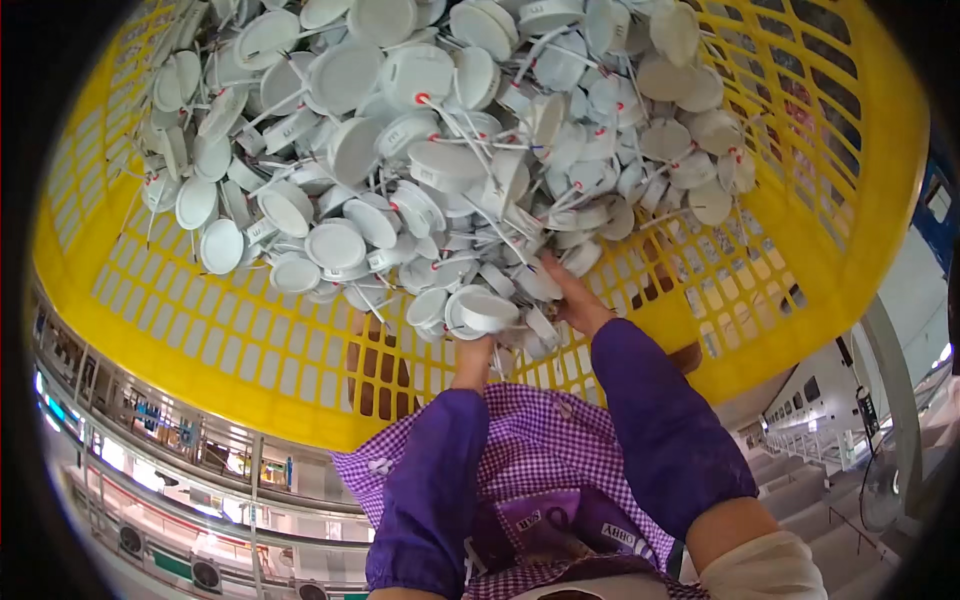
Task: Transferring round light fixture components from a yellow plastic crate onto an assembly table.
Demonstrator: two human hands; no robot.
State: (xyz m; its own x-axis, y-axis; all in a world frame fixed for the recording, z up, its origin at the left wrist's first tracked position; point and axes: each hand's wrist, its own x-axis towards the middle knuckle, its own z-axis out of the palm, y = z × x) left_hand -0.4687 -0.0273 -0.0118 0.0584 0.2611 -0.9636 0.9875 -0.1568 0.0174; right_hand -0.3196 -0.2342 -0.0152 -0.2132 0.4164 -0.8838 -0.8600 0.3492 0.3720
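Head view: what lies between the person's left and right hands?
White round pieces lie between the left hand, largely hidden by such pieces, and the right hand; the head view shows this.

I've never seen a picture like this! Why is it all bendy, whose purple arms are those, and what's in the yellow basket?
There's no robot here, just a person. They wear a camera on their head that looks down, and its very wide lens bends straight edges.

The purple sleeves and checked apron are the person's own. Their bare left hand and right hand reach to the near edge of a big pile of white round discs, many with thin wires. The pile sits in the yellow basket, which has lots of holes. Discs hide the fingers, so I can't tell what is gripped.
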